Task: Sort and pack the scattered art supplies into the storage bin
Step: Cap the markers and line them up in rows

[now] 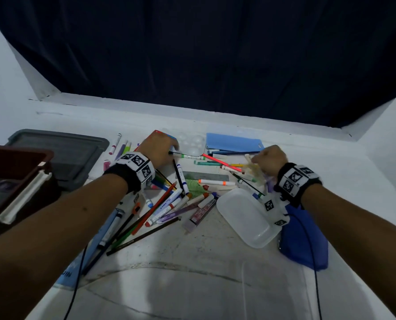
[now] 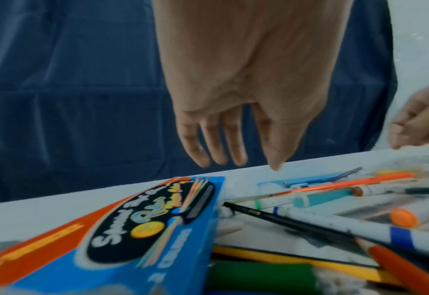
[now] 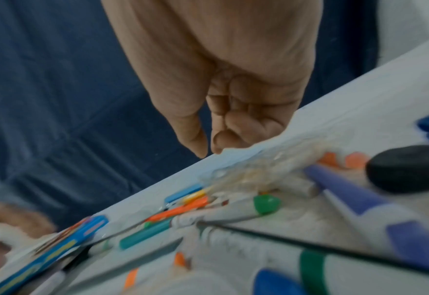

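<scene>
White table holds scattered pens. Left hand, fingers straight and apart, hovers over the flat blue-and-orange cardboard box, nearer than the right hand, which looks curled, maybe empty.

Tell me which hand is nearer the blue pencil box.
Left. The left hand hovers just above the blue pencil box, fingers straight. The right hand is across the pile of markers, over the pale bundle at the far right.

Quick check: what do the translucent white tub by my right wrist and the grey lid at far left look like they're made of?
Translucent white tub: likely soft plastic, frosted finish; the surface beneath shows through dimly. Grey lid: seemingly rigid moulded plastic, matte, with raised rim and recessed panel.
</scene>
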